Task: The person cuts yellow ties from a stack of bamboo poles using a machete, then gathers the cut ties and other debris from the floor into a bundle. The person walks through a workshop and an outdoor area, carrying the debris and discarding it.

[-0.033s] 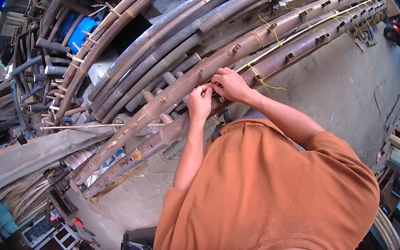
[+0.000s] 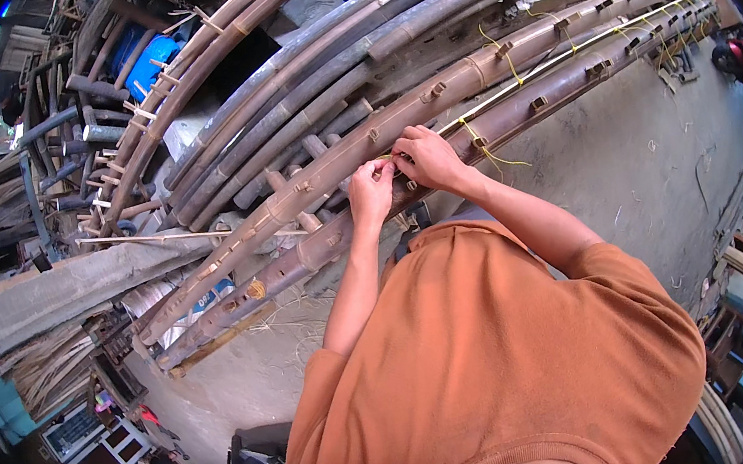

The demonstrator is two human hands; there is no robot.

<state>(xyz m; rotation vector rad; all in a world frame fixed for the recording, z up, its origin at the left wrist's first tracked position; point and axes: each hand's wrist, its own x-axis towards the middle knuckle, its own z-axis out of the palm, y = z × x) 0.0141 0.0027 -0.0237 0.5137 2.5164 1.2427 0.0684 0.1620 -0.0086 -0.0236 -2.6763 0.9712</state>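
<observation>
My left hand (image 2: 371,192) and my right hand (image 2: 428,159) meet over the nearer of two long brown bamboo poles. Both are closed, fingertips pinched together on a thin yellow cord (image 2: 389,158). The nearer pole (image 2: 336,241) runs from lower left to upper right just in front of my body. Parallel to it lies the farther pole (image 2: 294,195). Small peg stubs (image 2: 540,104) or slots sit along both. A yellow tie (image 2: 482,141) with loose ends hangs right of my right hand. My fingers hide most of the pinched cord.
Several grey bamboo poles (image 2: 317,73) are stacked beyond. A ladder-like bamboo piece with short rungs (image 2: 177,89) stands at upper left, near a blue object (image 2: 153,62). A concrete ledge (image 2: 57,291) is at left. Grey floor (image 2: 603,169) extends right, with a wound coil (image 2: 256,289) on the near pole's lower end.
</observation>
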